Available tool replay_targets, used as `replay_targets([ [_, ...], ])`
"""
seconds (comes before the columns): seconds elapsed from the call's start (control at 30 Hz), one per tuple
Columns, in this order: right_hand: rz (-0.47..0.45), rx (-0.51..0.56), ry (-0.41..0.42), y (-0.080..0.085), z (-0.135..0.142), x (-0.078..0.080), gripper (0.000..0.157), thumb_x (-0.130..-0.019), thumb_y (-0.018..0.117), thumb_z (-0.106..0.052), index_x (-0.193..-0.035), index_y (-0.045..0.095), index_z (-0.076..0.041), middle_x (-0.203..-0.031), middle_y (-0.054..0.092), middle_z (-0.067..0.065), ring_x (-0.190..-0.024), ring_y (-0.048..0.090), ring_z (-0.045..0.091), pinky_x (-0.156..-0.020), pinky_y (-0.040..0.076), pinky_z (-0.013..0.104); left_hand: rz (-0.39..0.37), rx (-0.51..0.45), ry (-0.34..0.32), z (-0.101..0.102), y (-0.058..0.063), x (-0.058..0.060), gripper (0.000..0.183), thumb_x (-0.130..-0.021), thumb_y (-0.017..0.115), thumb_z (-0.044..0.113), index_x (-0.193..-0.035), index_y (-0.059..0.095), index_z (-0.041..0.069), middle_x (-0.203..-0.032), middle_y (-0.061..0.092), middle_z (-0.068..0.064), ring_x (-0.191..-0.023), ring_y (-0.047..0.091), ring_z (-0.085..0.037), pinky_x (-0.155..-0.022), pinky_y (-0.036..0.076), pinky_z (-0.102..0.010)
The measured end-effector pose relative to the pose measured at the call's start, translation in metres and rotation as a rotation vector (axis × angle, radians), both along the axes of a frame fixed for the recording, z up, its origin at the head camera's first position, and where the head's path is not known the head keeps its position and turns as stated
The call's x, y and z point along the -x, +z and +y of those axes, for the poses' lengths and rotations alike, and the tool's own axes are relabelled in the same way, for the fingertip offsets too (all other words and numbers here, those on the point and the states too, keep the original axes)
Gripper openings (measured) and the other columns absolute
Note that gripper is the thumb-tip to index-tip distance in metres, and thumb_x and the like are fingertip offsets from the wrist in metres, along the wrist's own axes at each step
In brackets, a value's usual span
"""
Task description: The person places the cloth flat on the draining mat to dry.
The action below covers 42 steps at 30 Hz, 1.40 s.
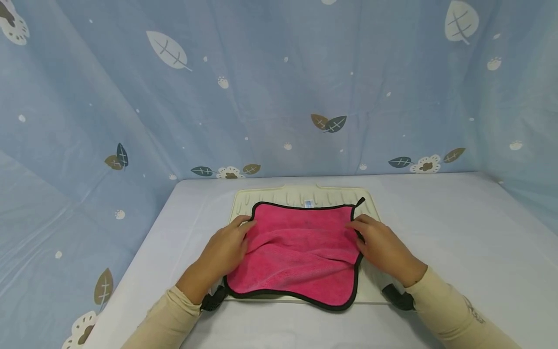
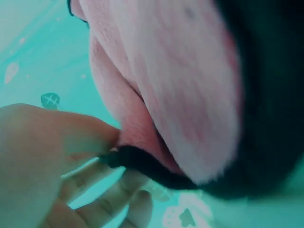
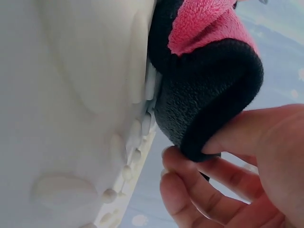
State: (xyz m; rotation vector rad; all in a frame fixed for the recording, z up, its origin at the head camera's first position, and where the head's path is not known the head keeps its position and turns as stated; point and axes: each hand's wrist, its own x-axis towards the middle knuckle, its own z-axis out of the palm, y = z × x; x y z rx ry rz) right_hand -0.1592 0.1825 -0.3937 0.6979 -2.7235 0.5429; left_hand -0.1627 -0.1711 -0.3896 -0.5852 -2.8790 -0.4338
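Observation:
A pink towel point(image 1: 301, 252) with a black border and a small loop at its far right corner is spread, with creases, above a cream ridged board point(image 1: 246, 198). My left hand point(image 1: 226, 247) pinches its left edge between thumb and fingers; the left wrist view shows the towel point(image 2: 185, 95) folding near the thumb. On the opposite side my right hand point(image 1: 383, 245) pinches the right edge. In the right wrist view, thumb and fingertips grip the black trim, where the towel's dark grey underside point(image 3: 190, 90) shows. The towel hides most of the board.
The board lies on a white-covered table point(image 1: 444, 232). Behind and to the left hangs a blue curtain point(image 1: 270, 87) printed with leaves and flowers. A small blue-and-white label point(image 1: 308, 204) sits on the board's far part. Black straps point(image 1: 397, 297) are around both wrists.

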Motion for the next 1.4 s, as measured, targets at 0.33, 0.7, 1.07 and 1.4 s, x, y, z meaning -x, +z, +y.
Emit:
replay_targets([
  [0.33,-0.017,0.016,-0.011,0.011,-0.001,0.008,0.031,-0.084,0.068,0.011,-0.115,0.070,0.007,-0.112,0.066,0.019,-0.101,0.068,0.033,-0.083,0.058,0.045,-0.019,-0.042,0.033,-0.009,0.010,0.010,0.046,-0.096,0.064,0.018,-0.139,0.058,0.005,-0.144,0.054,-0.014,-0.118,0.065,-0.033,-0.094,0.054,-0.048],
  [0.7,0.049,-0.027,-0.038,0.017,0.000,0.029,0.033,-0.087,0.065,0.008,-0.120,0.067,0.008,-0.125,0.063,0.026,-0.108,0.067,0.041,-0.085,0.057,0.051,-0.005,0.012,0.043,-0.008,0.022,0.028,0.048,-0.097,0.062,0.021,-0.142,0.055,0.006,-0.147,0.052,-0.014,-0.119,0.064,-0.034,-0.093,0.053,-0.052],
  [1.07,-0.008,-0.076,-0.126,0.019,0.001,0.046,0.032,-0.094,0.059,-0.009,-0.121,0.067,0.007,-0.128,0.063,0.024,-0.107,0.061,0.042,-0.087,0.055,0.054,-0.004,0.074,0.037,-0.010,0.017,0.042,0.047,-0.097,0.061,0.019,-0.141,0.055,0.004,-0.146,0.052,-0.015,-0.115,0.065,-0.035,-0.091,0.054,-0.052],
  [1.4,-0.060,-0.131,-0.146,0.018,-0.001,0.054,0.037,-0.096,0.055,-0.011,-0.126,0.063,0.008,-0.134,0.058,0.026,-0.111,0.058,0.045,-0.090,0.053,0.056,-0.019,0.103,0.039,-0.009,0.015,0.054,0.048,-0.098,0.060,0.021,-0.143,0.054,0.004,-0.148,0.050,-0.015,-0.120,0.063,-0.035,-0.094,0.052,-0.053],
])
